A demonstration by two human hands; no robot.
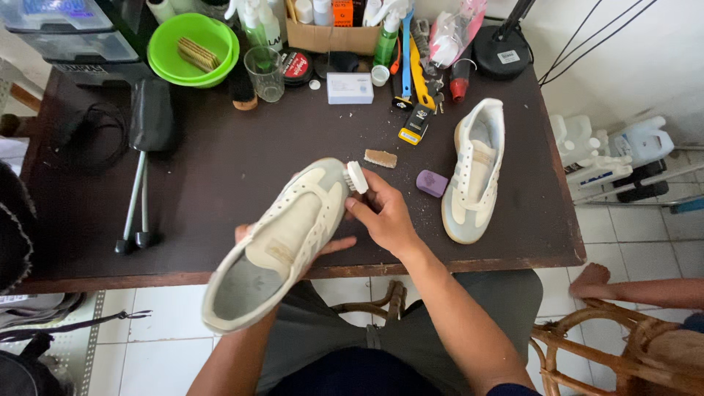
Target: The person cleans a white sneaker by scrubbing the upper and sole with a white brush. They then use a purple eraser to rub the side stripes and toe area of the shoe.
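My left hand (334,246) cups a cream lace-less sneaker (282,238) from underneath, its toe pointing up toward the table's middle. Only a few fingers of that hand show past the shoe. My right hand (383,213) grips a small white brush (357,177) and presses it against the shoe's toe. The matching second sneaker (475,172) lies on the dark brown table (220,176) to the right, toe toward me. Between the shoes sit a purple eraser block (431,183) and a small tan block (380,158).
At the table's back stand a green bowl (192,48), a clear glass (265,73), spray bottles (386,37), a cardboard box (330,33), a white box (350,88), brushes and a black lamp base (501,51). A black shoe tree (150,125) lies left. Jugs (609,150) and another person's bare foot (590,279) are right.
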